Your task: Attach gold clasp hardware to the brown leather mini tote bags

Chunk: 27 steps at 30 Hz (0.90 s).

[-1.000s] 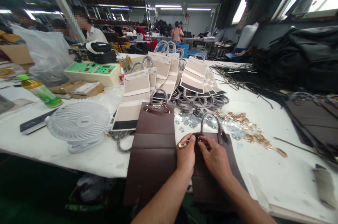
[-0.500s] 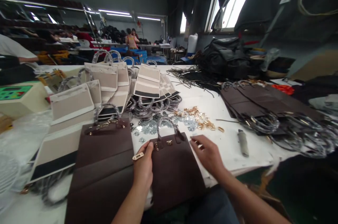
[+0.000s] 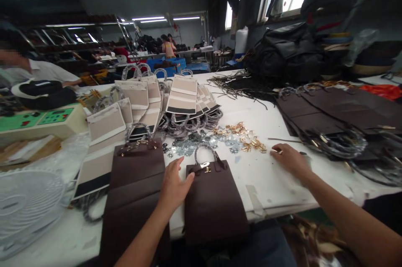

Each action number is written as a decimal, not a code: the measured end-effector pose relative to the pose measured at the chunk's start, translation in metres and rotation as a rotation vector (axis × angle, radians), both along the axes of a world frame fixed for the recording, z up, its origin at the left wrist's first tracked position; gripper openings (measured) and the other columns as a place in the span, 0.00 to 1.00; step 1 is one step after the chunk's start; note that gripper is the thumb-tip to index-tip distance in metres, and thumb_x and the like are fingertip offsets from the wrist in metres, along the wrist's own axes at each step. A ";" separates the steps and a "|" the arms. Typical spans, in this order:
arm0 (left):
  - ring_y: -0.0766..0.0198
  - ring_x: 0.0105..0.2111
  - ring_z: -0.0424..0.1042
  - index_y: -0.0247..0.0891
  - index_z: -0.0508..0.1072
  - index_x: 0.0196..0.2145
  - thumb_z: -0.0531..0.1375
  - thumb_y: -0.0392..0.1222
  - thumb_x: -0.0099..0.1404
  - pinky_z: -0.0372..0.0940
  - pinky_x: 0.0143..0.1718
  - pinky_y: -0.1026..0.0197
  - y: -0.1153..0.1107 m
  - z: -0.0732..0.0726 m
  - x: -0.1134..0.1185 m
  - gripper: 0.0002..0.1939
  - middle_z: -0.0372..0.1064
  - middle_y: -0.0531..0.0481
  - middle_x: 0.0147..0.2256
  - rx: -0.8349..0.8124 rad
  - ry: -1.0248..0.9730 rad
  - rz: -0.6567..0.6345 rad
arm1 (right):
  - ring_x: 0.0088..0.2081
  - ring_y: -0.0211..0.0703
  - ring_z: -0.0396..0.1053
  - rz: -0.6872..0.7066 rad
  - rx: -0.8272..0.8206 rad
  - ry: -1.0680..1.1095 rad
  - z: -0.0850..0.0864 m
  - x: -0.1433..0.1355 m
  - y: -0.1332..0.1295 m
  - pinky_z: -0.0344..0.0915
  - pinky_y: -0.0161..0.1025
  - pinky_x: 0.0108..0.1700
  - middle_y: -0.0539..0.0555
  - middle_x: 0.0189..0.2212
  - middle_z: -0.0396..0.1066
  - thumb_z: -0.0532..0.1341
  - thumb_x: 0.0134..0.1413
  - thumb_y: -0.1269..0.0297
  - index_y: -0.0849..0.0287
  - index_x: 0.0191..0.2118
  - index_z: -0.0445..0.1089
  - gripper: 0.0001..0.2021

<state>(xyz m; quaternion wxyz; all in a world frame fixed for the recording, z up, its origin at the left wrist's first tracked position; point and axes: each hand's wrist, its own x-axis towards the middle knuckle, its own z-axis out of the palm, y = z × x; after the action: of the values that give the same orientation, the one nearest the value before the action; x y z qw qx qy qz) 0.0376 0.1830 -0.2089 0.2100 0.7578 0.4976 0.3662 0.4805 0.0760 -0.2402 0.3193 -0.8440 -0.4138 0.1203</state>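
Observation:
A dark brown handbag (image 3: 216, 204) lies in front of me, its plastic-wrapped handle (image 3: 204, 149) pointing away. A strap with a shiny metal plate (image 3: 204, 165) rests across its top edge, above a small gold turn lock (image 3: 207, 170). My left hand (image 3: 176, 183) is open at the bag's upper left corner, thumb and fingers apart. Right of the bag, my right hand (image 3: 290, 160) is low over the table with curled fingers, beside gold fittings (image 3: 254, 143). Whatever its fingertips hold is too small to name. A grey object (image 3: 306, 157) is partly hidden behind that hand.
Another brown bag (image 3: 135, 195) lies left, beside stacked beige bags (image 3: 103, 124). Grey metal plates (image 3: 188, 145) are scattered ahead. More brown bags (image 3: 342, 112) cover the right side. A white plastic basket (image 3: 28, 204) stands left; a person (image 3: 47, 70) sits beyond the machine (image 3: 56, 120).
My left hand has let go of the strap with the metal plate, which now lies across the bag top. My right hand has moved right, away from the bag. The view has shifted left.

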 end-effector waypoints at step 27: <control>0.53 0.51 0.69 0.45 0.82 0.40 0.64 0.36 0.64 0.62 0.52 0.55 0.075 0.036 0.134 0.08 0.78 0.49 0.41 0.060 0.785 -0.977 | 0.41 0.46 0.75 0.380 0.253 0.527 -0.005 -0.161 -0.001 0.69 0.43 0.46 0.53 0.38 0.78 0.66 0.59 0.56 0.53 0.40 0.80 0.09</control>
<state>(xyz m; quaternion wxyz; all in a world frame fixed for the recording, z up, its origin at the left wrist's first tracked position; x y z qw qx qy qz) 0.1713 0.2575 -0.1724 0.1334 0.9813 0.1233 -0.0640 0.3199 0.0746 -0.2447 0.4892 -0.6456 -0.4786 0.3389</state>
